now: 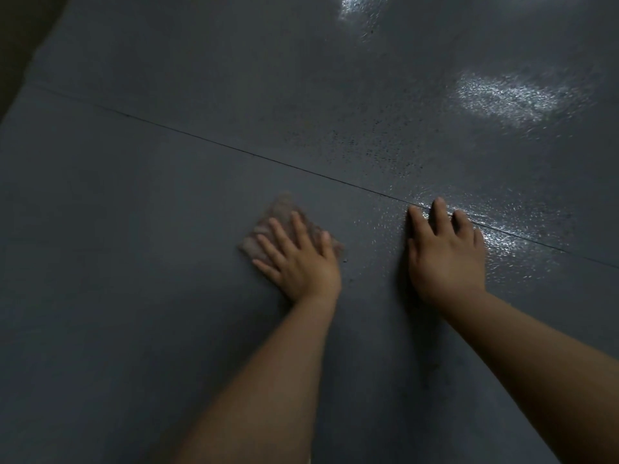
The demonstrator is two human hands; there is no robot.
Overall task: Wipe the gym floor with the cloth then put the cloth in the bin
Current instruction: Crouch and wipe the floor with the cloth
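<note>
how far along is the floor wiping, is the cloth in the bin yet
Done: nothing can be confirmed; the shiny patches on the gym floor may be wet or just reflected light. In hand: the left hand presses the cloth flat on the floor, mid-wipe, while the right hand rests flat beside it across a floor seam. Left: finishing the wipe and binning the cloth; no bin is in view.

Single head cam, looking forward and steeply down, close above gym floor (167,329); no second view.
</note>
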